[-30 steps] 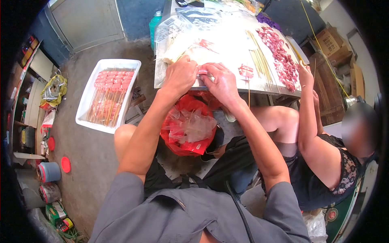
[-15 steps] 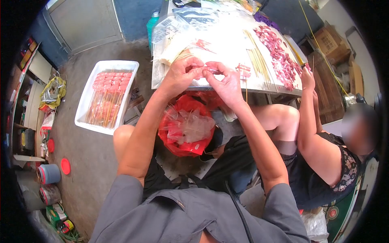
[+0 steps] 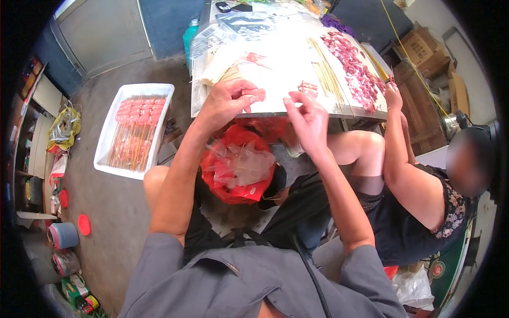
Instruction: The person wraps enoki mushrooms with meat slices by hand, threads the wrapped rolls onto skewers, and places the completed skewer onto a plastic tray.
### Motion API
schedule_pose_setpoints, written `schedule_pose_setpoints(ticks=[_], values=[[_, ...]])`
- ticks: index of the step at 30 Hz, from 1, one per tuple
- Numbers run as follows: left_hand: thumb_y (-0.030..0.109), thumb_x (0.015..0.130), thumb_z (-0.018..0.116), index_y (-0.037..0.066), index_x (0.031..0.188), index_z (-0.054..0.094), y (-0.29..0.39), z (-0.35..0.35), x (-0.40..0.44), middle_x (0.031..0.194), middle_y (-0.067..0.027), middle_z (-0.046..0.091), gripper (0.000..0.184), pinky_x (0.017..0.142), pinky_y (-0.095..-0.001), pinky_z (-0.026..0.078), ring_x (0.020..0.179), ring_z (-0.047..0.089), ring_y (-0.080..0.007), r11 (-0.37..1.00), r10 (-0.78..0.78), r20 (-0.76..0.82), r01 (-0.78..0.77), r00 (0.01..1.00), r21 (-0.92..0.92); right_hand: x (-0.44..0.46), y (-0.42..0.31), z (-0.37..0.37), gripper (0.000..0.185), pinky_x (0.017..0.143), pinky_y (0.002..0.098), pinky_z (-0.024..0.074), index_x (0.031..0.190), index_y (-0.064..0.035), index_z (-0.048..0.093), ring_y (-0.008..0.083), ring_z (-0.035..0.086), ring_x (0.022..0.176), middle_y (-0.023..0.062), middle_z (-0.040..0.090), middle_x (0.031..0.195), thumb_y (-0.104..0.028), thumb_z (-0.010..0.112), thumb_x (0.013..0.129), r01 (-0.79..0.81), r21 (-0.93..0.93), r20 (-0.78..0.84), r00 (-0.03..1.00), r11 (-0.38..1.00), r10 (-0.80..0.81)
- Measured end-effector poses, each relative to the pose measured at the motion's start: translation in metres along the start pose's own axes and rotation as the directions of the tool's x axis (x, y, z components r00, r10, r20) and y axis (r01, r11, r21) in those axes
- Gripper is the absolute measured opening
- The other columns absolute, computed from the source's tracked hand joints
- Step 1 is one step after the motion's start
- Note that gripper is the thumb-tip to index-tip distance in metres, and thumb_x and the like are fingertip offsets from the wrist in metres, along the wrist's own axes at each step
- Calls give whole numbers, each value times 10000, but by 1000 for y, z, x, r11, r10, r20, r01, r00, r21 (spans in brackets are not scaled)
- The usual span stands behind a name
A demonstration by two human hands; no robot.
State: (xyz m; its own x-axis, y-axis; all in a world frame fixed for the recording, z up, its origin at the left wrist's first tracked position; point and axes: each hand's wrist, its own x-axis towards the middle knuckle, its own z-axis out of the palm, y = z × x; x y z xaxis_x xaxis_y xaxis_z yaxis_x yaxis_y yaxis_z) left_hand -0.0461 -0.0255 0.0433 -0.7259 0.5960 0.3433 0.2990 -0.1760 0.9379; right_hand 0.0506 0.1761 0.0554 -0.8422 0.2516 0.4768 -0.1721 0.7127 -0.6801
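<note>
My left hand (image 3: 227,102) pinches a small piece of pink meat (image 3: 257,95) above the near edge of the table (image 3: 275,109). To its right, my right hand (image 3: 307,117) is apart from it, with thumb and fingers spread and nothing visible between them. Just behind the right hand, a portion of meat (image 3: 307,88) lies on the table. Thin wooden skewers (image 3: 327,79) lie farther right, beside a long heap of cut red meat (image 3: 352,66). A few strips of meat (image 3: 256,59) rest on the bright, washed-out tabletop behind my hands.
A white tub (image 3: 101,153) of skewered meat stands at the left. A red bag (image 3: 212,177) with clear plastic is below the table edge. At the right sits a co-worker (image 3: 419,196), one raised hand (image 3: 393,98) holding a skewer. A plastic bag (image 3: 212,40) lies on the table.
My hands, together before, have moved apart. The meat piece stays in my left hand, and my right hand has opened and shifted right. The whole view has shifted slightly.
</note>
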Motion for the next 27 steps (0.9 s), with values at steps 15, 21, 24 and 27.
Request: schedule_pose_setpoints(ticks=[15,21,24,27], values=[[39,902,663,-20,976,673,-12,8,4,853,-11,639,95,607,-214,484,706,571,-57,998,70,-204,-68,977,18,44,78,-16,323,608,285,499,832,32,723,137,643,629,114,686,690,-291,714,852,-280,-232,-26,959,932,281],[48,904,654,-7,972,671,-21,9,8,782,-2,645,89,594,-213,480,674,571,-52,997,64,-316,-77,947,-29,13,69,-12,154,585,233,443,884,27,701,75,571,651,25,647,717,-122,662,889,-305,261,-8,948,916,318],[49,906,657,-3,1000,670,-18,9,5,824,-20,673,108,595,-215,482,666,582,-55,999,29,-367,-36,930,-11,-13,53,-11,199,602,241,447,939,12,702,64,534,672,-18,620,740,-178,643,935,-265,249,104,963,931,247],[46,904,660,-1,988,657,-18,10,5,835,-32,677,97,584,-223,488,655,605,-74,999,-12,-412,-4,911,-37,-41,21,-3,111,599,217,445,910,0,694,40,527,672,-35,618,738,-106,668,927,-194,421,183,975,886,127]])
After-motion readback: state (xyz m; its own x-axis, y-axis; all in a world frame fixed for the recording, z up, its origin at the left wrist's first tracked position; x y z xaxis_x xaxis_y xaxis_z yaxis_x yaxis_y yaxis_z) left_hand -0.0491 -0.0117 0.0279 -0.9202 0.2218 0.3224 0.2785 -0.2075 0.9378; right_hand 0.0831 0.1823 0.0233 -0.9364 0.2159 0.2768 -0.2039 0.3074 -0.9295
